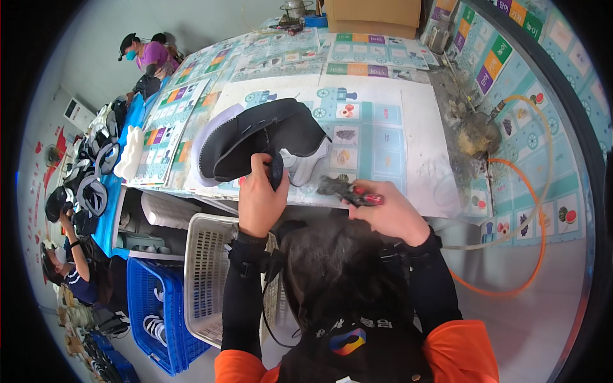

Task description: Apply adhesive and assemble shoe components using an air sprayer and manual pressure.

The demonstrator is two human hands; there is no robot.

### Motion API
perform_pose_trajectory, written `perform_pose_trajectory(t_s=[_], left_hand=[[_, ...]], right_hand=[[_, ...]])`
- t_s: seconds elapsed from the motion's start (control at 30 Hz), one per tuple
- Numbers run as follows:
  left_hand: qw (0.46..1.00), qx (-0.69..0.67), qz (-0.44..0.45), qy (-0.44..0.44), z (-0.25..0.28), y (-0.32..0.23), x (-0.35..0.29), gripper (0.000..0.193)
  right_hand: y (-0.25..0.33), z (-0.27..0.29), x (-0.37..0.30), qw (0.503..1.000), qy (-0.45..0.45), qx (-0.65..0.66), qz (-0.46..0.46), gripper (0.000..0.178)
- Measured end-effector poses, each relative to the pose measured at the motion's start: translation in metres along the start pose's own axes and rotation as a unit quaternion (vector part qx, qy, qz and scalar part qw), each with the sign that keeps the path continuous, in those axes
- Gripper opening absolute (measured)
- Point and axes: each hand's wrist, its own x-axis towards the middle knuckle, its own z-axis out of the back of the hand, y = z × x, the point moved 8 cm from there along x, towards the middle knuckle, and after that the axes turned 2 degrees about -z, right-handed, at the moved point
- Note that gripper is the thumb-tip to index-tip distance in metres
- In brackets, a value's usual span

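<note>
A black shoe [255, 134] with a pale sole on its left side rests on the paper-covered table, tilted toward me. A white piece [305, 165] shows at its right end. My left hand [260, 199] is closed on a black flap at the shoe's near edge, with the thumb pressed against it. My right hand [393, 214] is closed round the red handles of a small dark pair of pliers [341, 189]. The pliers' head points left toward the shoe and stays apart from it. The palm hides part of the handles.
Printed sheets cover the worktable [421, 140]. A cardboard box [373, 18] stands at the back; an orange hose [543, 236] curves on the right. Baskets, one white [207, 281] and one blue [147, 332], stand below left. Several shoes lie on a blue bench, with two people beyond.
</note>
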Motion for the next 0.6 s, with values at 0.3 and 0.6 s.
perform_pose_trajectory(t_s=[0.3, 0.6], left_hand=[[0.982, -0.073, 0.020, -0.174, 0.084, 0.008, -0.003, 0.021], [0.989, -0.089, 0.018, -0.119, 0.064, 0.010, -0.042, 0.022]], right_hand=[[-0.053, 0.118, 0.028, 0.863, -0.334, -0.379, 0.005, 0.043], [0.095, 0.007, 0.039, 0.888, -0.202, -0.176, 0.373, 0.077]])
